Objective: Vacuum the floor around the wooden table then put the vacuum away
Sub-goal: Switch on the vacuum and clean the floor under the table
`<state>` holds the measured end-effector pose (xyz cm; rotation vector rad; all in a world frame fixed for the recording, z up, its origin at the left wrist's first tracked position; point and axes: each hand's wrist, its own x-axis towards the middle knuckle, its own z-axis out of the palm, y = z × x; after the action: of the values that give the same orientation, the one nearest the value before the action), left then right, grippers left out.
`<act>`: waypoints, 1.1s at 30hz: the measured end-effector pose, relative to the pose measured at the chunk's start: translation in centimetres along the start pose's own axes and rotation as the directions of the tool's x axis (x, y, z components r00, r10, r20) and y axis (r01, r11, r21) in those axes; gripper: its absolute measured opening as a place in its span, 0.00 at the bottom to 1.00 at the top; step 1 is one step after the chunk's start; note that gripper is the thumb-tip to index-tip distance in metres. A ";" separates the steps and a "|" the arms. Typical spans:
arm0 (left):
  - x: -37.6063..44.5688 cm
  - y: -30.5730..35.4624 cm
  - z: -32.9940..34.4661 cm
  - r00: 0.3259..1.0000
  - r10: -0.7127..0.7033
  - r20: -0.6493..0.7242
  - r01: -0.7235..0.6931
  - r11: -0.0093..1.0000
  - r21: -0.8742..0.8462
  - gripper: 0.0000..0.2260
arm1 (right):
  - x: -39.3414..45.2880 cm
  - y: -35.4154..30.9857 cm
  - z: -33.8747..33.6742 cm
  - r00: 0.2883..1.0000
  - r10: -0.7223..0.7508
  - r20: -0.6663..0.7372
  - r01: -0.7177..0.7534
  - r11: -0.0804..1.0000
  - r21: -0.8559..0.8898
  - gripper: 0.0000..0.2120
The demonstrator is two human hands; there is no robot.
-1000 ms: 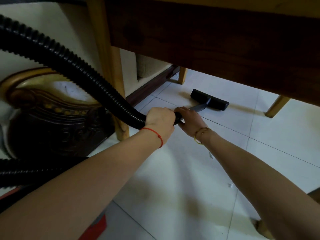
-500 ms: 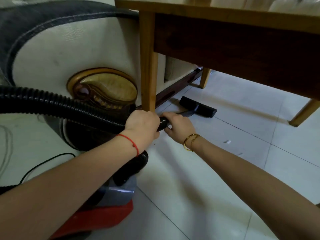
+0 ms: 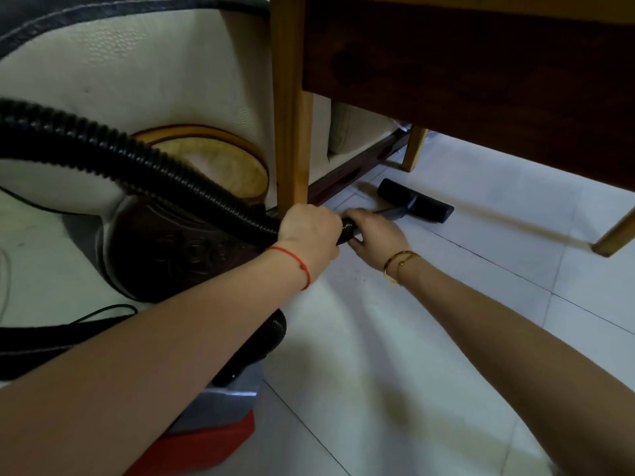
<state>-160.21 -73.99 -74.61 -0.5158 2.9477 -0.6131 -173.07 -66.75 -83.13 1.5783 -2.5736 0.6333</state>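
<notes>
A black ribbed vacuum hose (image 3: 144,166) curves in from the left. My left hand (image 3: 307,231) grips its end, and my right hand (image 3: 372,233) grips the wand just ahead of it. The black floor nozzle (image 3: 415,200) lies flat on the white tiles under the wooden table (image 3: 464,63), near the sofa's base rail. The vacuum's grey and red body (image 3: 220,417) stands on the floor under my left forearm.
A cream sofa (image 3: 137,70) with a carved dark wooden arm front (image 3: 178,255) stands at the left, close to the table's near leg (image 3: 292,132). Two more table legs (image 3: 414,149) (image 3: 615,235) stand farther back. A thin black cord (image 3: 103,310) lies at the left. White tiles (image 3: 412,355) stretch to the right.
The view has dropped and closed in on the table's near leg. Both hands keep their hold, and the nozzle stays under the table close to the sofa's rail.
</notes>
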 end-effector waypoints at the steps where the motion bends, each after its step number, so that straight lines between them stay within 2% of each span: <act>1: 1.0 0.4 0.1 1.000 0.007 -0.002 -0.007 1.000 -0.008 0.11 | 0.3 0.9 -0.2 1.000 0.005 0.010 -0.005 1.000 0.011 0.10; 8: 5.8 2.8 0.6 0.999 0.004 0.041 0.000 0.996 -0.084 0.12 | 2.0 5.8 -0.4 0.993 0.076 0.091 -0.079 0.996 0.038 0.13; 13: 5.4 3.1 -0.1 0.999 0.012 0.053 -0.004 0.988 -0.153 0.11 | 1.3 5.4 -1.6 0.982 0.103 0.159 -0.112 0.993 0.048 0.10; 17: 1.0 1.9 -1.6 1.000 -0.001 0.007 0.003 0.980 -0.201 0.13 | -0.6 1.9 -3.5 0.972 0.080 0.222 -0.103 0.990 0.094 0.11; 23: -4.9 -1.5 -6.5 0.972 -0.054 0.228 0.089 0.985 -0.145 0.13 | -3.2 -5.5 -7.2 0.962 0.026 0.272 -0.077 0.981 0.179 0.12; 27: -8.8 -4.4 -10.2 0.962 -0.056 0.268 0.112 0.974 -0.197 0.13 | -4.7 -10.2 -10.1 0.952 0.019 0.305 -0.094 0.968 0.233 0.12; 33: -14.3 -7.9 -14.8 0.946 -0.057 0.321 0.139 0.961 -0.239 0.12 | -6.4 -16.6 -14.2 0.890 0.024 0.455 -0.183 0.934 0.308 0.13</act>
<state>-146.60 -70.37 -57.64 -0.7149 2.7208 -0.1308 -157.99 -62.56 -66.57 1.8883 -3.0321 0.8616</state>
